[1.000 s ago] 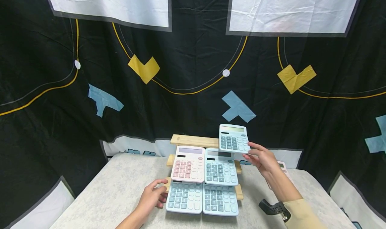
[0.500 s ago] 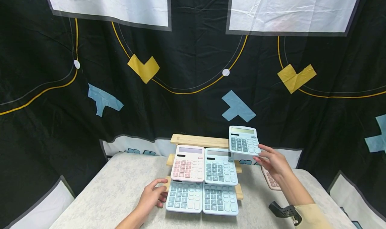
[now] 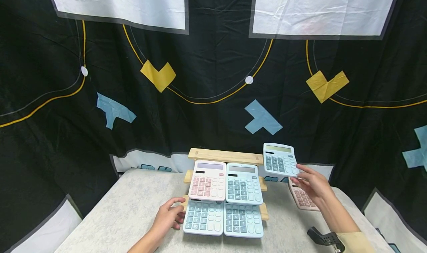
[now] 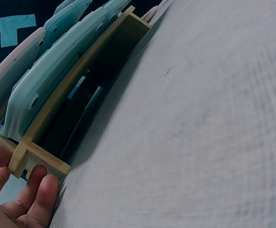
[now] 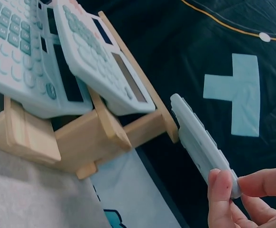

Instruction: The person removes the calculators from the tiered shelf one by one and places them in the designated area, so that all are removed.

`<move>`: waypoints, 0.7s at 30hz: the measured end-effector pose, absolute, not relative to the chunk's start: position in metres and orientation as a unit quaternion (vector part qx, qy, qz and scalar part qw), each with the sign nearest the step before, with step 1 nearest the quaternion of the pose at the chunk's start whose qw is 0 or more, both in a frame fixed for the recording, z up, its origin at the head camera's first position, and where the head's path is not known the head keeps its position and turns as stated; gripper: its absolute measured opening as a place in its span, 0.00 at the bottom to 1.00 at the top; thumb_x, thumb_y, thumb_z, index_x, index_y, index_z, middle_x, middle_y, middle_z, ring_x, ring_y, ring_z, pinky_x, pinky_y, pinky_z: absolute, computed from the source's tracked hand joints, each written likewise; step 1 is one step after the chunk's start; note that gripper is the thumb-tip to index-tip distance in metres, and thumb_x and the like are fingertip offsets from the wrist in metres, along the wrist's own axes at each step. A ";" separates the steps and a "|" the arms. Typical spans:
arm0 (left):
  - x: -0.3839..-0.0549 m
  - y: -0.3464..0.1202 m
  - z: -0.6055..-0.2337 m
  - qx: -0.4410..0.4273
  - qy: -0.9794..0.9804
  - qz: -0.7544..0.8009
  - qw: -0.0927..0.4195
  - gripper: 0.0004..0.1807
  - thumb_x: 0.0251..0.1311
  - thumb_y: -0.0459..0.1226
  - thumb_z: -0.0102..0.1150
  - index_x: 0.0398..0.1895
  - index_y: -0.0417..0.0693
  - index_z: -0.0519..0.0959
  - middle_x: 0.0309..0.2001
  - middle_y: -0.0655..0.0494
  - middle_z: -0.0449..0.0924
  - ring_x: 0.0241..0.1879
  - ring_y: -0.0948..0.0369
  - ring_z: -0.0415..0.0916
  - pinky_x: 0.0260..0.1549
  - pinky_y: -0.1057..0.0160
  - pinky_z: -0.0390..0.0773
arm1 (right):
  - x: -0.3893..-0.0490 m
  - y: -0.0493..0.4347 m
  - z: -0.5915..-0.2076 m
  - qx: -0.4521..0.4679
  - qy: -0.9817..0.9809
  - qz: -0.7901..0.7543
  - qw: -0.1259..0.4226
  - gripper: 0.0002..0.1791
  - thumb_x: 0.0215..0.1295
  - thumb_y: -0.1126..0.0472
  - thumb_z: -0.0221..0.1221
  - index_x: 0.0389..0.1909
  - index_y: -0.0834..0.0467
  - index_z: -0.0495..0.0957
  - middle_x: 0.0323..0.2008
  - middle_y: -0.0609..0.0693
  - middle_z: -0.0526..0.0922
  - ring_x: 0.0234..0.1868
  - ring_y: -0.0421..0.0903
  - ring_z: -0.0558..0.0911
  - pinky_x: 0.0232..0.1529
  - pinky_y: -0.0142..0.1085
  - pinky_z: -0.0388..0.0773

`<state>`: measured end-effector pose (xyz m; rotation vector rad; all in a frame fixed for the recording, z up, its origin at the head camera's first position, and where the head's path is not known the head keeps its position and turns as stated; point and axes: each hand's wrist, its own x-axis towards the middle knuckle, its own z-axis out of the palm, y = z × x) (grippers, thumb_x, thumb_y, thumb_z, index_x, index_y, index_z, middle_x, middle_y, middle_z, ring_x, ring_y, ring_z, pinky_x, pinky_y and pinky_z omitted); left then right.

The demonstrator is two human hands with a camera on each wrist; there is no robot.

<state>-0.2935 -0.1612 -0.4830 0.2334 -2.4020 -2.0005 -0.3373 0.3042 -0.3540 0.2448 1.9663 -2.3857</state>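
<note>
My right hand (image 3: 313, 184) pinches a light blue calculator (image 3: 280, 159) by its lower right corner, in the air right of the wooden rack (image 3: 227, 156). In the right wrist view this calculator (image 5: 204, 145) is seen edge-on between thumb and fingers, apart from the rack. A white-and-pink calculator (image 3: 207, 180) and a blue calculator (image 3: 245, 184) lean side by side on the rack's middle tier. Two more blue calculators (image 3: 243, 219) stand on the front tier. My left hand (image 3: 166, 216) holds the rack's front left end, thumb above and fingers below in the left wrist view.
A pink calculator (image 3: 301, 197) lies on the grey-white table (image 3: 133, 201) right of the rack, partly hidden by my right hand. Behind the table hangs a black cloth (image 3: 213, 127) with blue and yellow patches. The rack's top bar carries no calculator.
My right hand has moved right and slightly down with the blue calculator, away from the rack's top bar. More of the pink calculator on the table shows. My left hand stays put.
</note>
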 end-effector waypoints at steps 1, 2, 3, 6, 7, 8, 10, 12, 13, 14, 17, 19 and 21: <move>-0.293 -0.161 -0.483 0.074 -0.766 -0.638 0.003 0.23 0.65 0.38 0.53 0.63 0.42 0.74 0.31 0.52 0.85 0.27 0.58 0.79 0.23 0.60 0.81 | -0.337 0.306 -0.355 0.079 0.633 -0.770 0.022 0.37 0.72 0.69 0.51 0.80 0.58 0.51 0.72 0.60 0.58 0.45 0.41 0.86 0.53 0.29 0.81; -0.293 -0.161 -0.483 0.074 -0.766 -0.638 0.003 0.23 0.65 0.38 0.53 0.63 0.42 0.74 0.31 0.52 0.85 0.27 0.58 0.79 0.23 0.60 0.81 | -0.336 0.309 -0.356 0.080 0.631 -0.772 0.023 0.38 0.72 0.68 0.52 0.80 0.58 0.51 0.72 0.59 0.59 0.45 0.41 0.86 0.53 0.29 0.80; -0.293 -0.161 -0.483 0.074 -0.766 -0.639 0.003 0.23 0.65 0.38 0.53 0.63 0.42 0.74 0.31 0.52 0.85 0.27 0.58 0.79 0.23 0.60 0.81 | -0.335 0.311 -0.358 0.081 0.629 -0.773 0.024 0.38 0.72 0.68 0.53 0.80 0.57 0.51 0.71 0.58 0.59 0.46 0.41 0.86 0.54 0.29 0.80; -0.292 -0.161 -0.483 0.073 -0.765 -0.640 0.003 0.23 0.65 0.38 0.53 0.63 0.42 0.74 0.31 0.52 0.85 0.27 0.57 0.79 0.23 0.60 0.81 | -0.334 0.316 -0.360 0.087 0.623 -0.777 0.023 0.38 0.72 0.68 0.53 0.80 0.57 0.51 0.71 0.56 0.59 0.45 0.41 0.86 0.54 0.30 0.80; -0.292 -0.161 -0.483 0.072 -0.765 -0.640 0.003 0.23 0.65 0.38 0.53 0.63 0.42 0.74 0.31 0.52 0.85 0.27 0.57 0.79 0.23 0.60 0.81 | -0.334 0.318 -0.361 0.089 0.622 -0.778 0.023 0.38 0.71 0.68 0.53 0.80 0.57 0.51 0.71 0.57 0.59 0.45 0.41 0.86 0.54 0.30 0.80; -0.292 -0.161 -0.483 0.072 -0.765 -0.640 0.003 0.23 0.65 0.38 0.53 0.63 0.42 0.74 0.31 0.52 0.85 0.27 0.57 0.79 0.23 0.60 0.81 | -0.333 0.319 -0.361 0.091 0.620 -0.779 0.023 0.38 0.71 0.69 0.53 0.80 0.57 0.51 0.71 0.58 0.59 0.44 0.41 0.86 0.54 0.31 0.80; -0.292 -0.161 -0.483 0.073 -0.765 -0.640 0.002 0.23 0.65 0.38 0.53 0.63 0.42 0.74 0.31 0.52 0.85 0.27 0.57 0.79 0.23 0.60 0.81 | -0.332 0.322 -0.362 0.091 0.617 -0.781 0.022 0.38 0.71 0.69 0.53 0.79 0.59 0.51 0.66 0.57 0.67 0.43 0.41 0.86 0.53 0.32 0.81; -0.293 -0.161 -0.482 0.074 -0.766 -0.639 0.003 0.23 0.64 0.38 0.53 0.63 0.42 0.74 0.31 0.52 0.85 0.27 0.57 0.79 0.23 0.60 0.81 | -0.332 0.326 -0.364 0.089 0.616 -0.782 0.023 0.38 0.71 0.70 0.53 0.79 0.60 0.50 0.56 0.52 0.76 0.42 0.40 0.86 0.53 0.32 0.82; -0.293 -0.161 -0.482 0.074 -0.766 -0.639 0.003 0.23 0.64 0.38 0.53 0.63 0.43 0.74 0.31 0.52 0.85 0.27 0.57 0.79 0.23 0.60 0.81 | -0.331 0.327 -0.365 0.088 0.617 -0.782 0.024 0.38 0.71 0.70 0.52 0.79 0.60 0.50 0.51 0.49 0.78 0.42 0.41 0.86 0.52 0.32 0.82; -0.293 -0.161 -0.482 0.075 -0.766 -0.638 0.003 0.23 0.64 0.38 0.53 0.63 0.43 0.74 0.31 0.52 0.85 0.27 0.57 0.79 0.23 0.60 0.81 | -0.331 0.329 -0.367 0.086 0.618 -0.781 0.025 0.38 0.71 0.70 0.52 0.79 0.60 0.51 0.46 0.46 0.80 0.42 0.41 0.86 0.51 0.32 0.82; -0.293 -0.161 -0.482 0.075 -0.766 -0.639 0.003 0.23 0.64 0.38 0.53 0.62 0.43 0.75 0.31 0.52 0.85 0.27 0.57 0.79 0.23 0.60 0.81 | -0.331 0.331 -0.373 0.088 0.619 -0.780 0.025 0.38 0.71 0.71 0.53 0.79 0.62 0.50 0.38 0.41 0.81 0.42 0.43 0.87 0.50 0.32 0.83; -0.293 -0.161 -0.483 0.075 -0.765 -0.639 0.003 0.23 0.64 0.38 0.54 0.62 0.43 0.75 0.31 0.52 0.85 0.27 0.57 0.79 0.23 0.60 0.81 | -0.332 0.332 -0.378 0.090 0.622 -0.777 0.025 0.38 0.71 0.71 0.53 0.79 0.63 0.51 0.39 0.42 0.81 0.42 0.43 0.86 0.49 0.32 0.83; -0.293 -0.161 -0.483 0.076 -0.765 -0.640 0.003 0.23 0.64 0.38 0.54 0.63 0.43 0.75 0.31 0.52 0.85 0.27 0.57 0.79 0.23 0.59 0.81 | -0.332 0.332 -0.383 0.097 0.622 -0.777 0.022 0.38 0.70 0.71 0.53 0.78 0.63 0.51 0.39 0.43 0.81 0.42 0.43 0.86 0.49 0.32 0.83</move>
